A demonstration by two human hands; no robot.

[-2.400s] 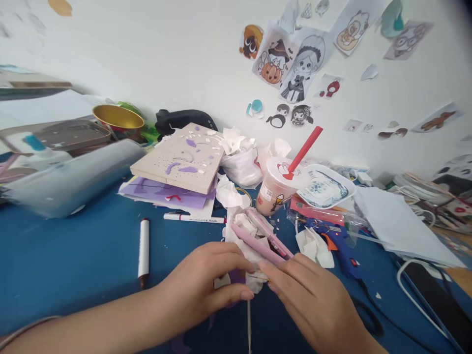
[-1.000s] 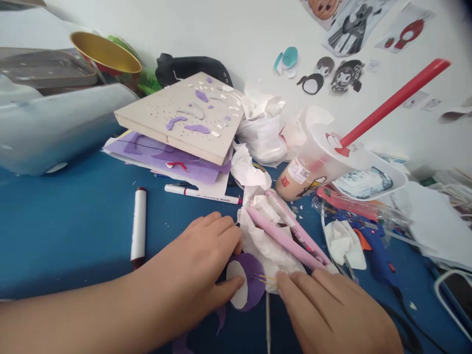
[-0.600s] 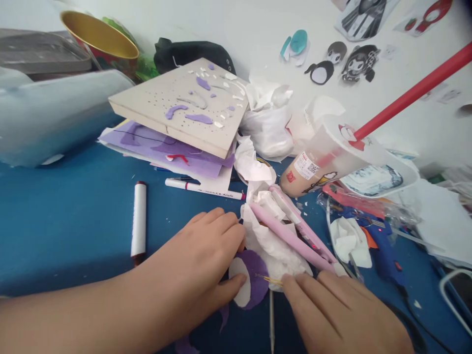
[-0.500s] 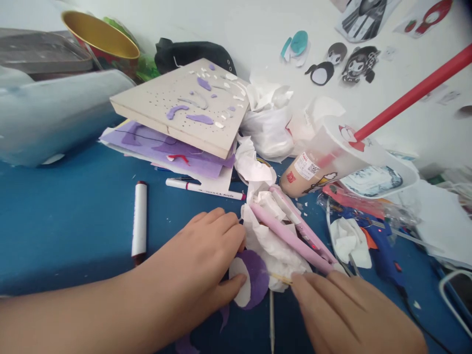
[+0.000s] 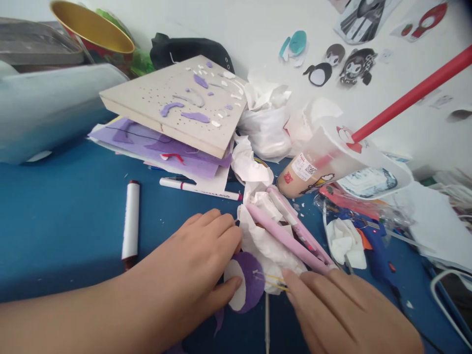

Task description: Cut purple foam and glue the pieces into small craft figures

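Observation:
A round felt piece (image 5: 254, 287), purple with a white oval on one side, lies near the front of the table. My left hand (image 5: 206, 255) is closed on its left side, thumb on the white oval and fingers curled behind. Thin gold tweezers (image 5: 275, 281) stick out of my right hand (image 5: 346, 309), which is closed round them. Their two prongs are slightly apart and their tips lie over the purple part. Whether they grip anything is too small to tell. Below, a thin pale stick (image 5: 267, 324) and a purple felt scrap (image 5: 219, 320) lie on the table.
Crumpled tissue (image 5: 258, 246) and a pink hair straightener (image 5: 287, 238) lie just beyond my hands. Behind stand a drink cup (image 5: 306, 167) with a red straw and a foam board (image 5: 147, 98) pinned with felt bits. Markers (image 5: 131, 221) lie left, a blue glue gun (image 5: 381, 260) right.
The tweezers' prongs, close together before, are now spread a little, with their tips over the purple felt. The whole view has shifted slightly; my left hand keeps its hold.

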